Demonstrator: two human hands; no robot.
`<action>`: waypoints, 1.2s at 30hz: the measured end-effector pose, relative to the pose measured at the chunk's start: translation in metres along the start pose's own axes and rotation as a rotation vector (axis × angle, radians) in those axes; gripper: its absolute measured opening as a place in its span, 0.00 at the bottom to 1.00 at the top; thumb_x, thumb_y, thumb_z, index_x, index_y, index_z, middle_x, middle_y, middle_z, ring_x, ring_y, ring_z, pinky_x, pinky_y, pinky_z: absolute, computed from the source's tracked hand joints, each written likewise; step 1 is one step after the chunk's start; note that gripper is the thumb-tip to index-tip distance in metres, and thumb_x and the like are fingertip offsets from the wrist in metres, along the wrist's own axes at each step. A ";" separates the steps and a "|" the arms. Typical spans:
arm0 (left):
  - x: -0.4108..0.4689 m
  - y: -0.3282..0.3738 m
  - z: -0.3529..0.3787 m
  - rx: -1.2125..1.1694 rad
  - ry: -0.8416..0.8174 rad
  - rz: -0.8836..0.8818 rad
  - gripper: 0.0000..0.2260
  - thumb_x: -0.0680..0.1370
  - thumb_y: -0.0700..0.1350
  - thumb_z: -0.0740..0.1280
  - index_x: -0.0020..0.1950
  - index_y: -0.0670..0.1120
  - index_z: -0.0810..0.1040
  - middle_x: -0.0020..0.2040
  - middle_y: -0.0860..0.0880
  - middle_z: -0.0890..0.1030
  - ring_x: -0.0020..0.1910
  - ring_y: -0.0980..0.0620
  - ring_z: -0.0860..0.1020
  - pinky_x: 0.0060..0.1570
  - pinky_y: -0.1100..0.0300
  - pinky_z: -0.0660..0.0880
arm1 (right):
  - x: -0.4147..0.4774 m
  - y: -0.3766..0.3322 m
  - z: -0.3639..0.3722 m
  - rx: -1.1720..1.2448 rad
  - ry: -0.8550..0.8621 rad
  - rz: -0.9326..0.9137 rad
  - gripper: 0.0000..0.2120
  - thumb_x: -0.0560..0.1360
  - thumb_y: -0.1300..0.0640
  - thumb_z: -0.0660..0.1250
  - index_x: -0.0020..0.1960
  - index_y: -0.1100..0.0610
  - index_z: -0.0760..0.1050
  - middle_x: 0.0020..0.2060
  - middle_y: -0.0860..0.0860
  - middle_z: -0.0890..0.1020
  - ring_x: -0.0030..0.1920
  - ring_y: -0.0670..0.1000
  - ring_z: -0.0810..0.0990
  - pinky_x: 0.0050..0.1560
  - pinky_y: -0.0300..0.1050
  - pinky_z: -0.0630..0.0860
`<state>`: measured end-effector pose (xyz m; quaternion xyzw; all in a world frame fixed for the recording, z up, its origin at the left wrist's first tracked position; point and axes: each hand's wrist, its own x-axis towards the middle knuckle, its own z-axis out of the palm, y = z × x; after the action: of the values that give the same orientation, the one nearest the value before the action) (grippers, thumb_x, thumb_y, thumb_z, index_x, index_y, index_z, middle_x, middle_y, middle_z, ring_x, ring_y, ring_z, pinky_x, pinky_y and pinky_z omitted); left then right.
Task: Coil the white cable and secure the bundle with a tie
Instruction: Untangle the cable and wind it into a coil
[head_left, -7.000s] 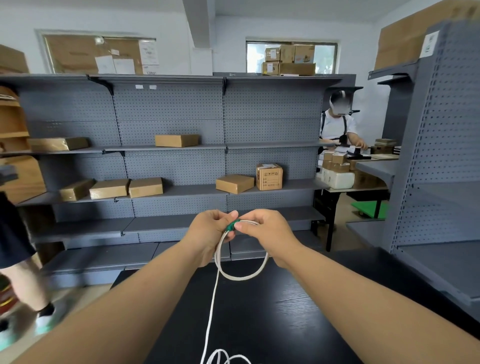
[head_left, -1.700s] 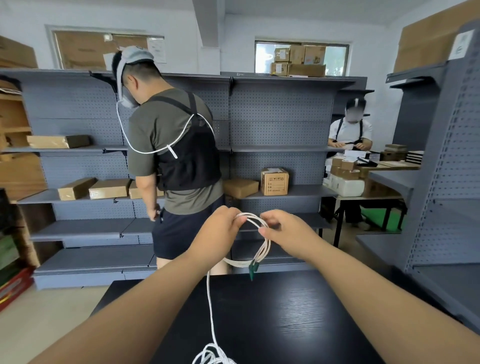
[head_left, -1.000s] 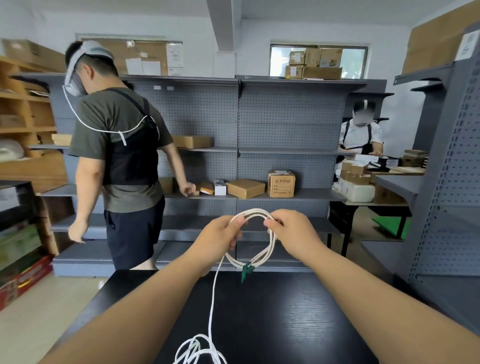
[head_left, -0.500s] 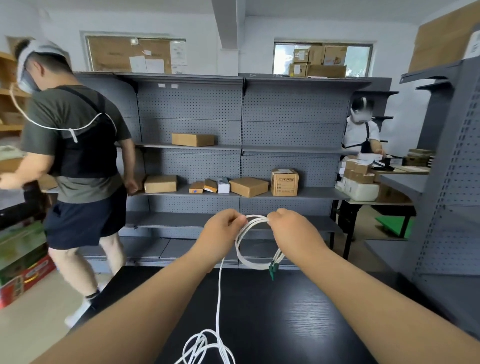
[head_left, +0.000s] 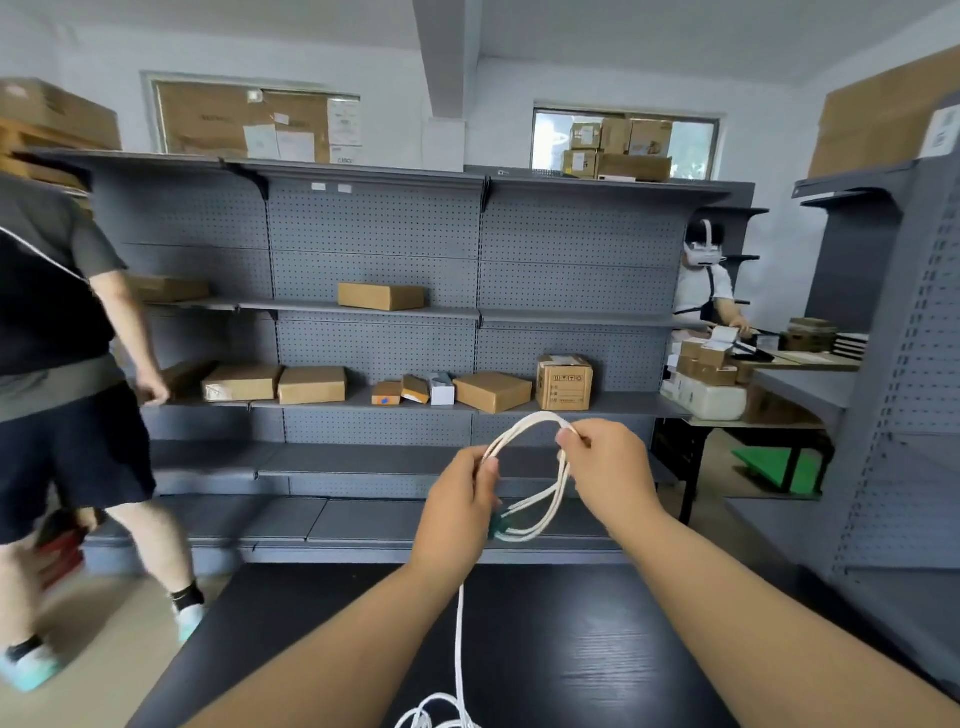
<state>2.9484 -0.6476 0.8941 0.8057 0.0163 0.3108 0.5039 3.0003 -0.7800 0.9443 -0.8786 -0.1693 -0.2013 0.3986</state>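
The white cable (head_left: 562, 486) was held up above the far edge of a black table (head_left: 571, 649), gathered into a small coil of several loops. The left hand (head_left: 460, 499) was closed on the coil at its 9 o'clock side, with the fingers curled and the strands pinched against the thumb. The right hand (head_left: 608, 467) was closed on the coil's top at about 1 o'clock, where the loops were nipped between thumb and forefinger and the other fingers were curled in. A green connector (head_left: 500, 525) was seen at the coil's 7 o'clock, just beside the left hand.

From under the left hand a single strand was let straight down toward 6 o'clock, ending in a loose heap (head_left: 436, 714) on the table at the frame's lower edge.

At 12 o'clock, grey pegboard shelving (head_left: 374, 234) was stocked with cardboard boxes (head_left: 382, 296). A blurred person in dark shorts (head_left: 52, 364) was caught at 9 o'clock, and a person in a white shirt (head_left: 704, 280) at 2 o'clock, beside stacked boxes.
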 end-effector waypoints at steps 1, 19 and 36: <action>0.001 0.000 -0.001 -0.030 0.007 -0.025 0.07 0.82 0.47 0.56 0.45 0.54 0.70 0.38 0.51 0.76 0.36 0.54 0.74 0.37 0.60 0.71 | 0.000 -0.001 0.003 0.095 0.014 0.063 0.15 0.79 0.57 0.60 0.36 0.58 0.76 0.30 0.51 0.77 0.33 0.51 0.74 0.35 0.44 0.72; 0.065 0.010 -0.049 0.423 -0.434 0.228 0.11 0.79 0.48 0.62 0.54 0.45 0.81 0.39 0.51 0.78 0.39 0.53 0.75 0.36 0.66 0.64 | 0.000 -0.023 0.039 -0.551 -0.243 -0.247 0.13 0.81 0.54 0.53 0.55 0.60 0.72 0.51 0.57 0.77 0.52 0.58 0.77 0.48 0.50 0.72; 0.017 -0.041 -0.020 -0.621 -0.336 -0.486 0.26 0.80 0.59 0.47 0.57 0.45 0.78 0.46 0.48 0.85 0.51 0.49 0.81 0.53 0.54 0.73 | 0.001 -0.010 0.010 -0.139 -0.091 0.020 0.10 0.79 0.56 0.59 0.46 0.59 0.78 0.42 0.54 0.82 0.43 0.53 0.79 0.46 0.46 0.74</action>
<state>2.9639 -0.6055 0.8745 0.6278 0.0291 0.0374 0.7769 2.9986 -0.7660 0.9453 -0.9141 -0.1638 -0.1686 0.3304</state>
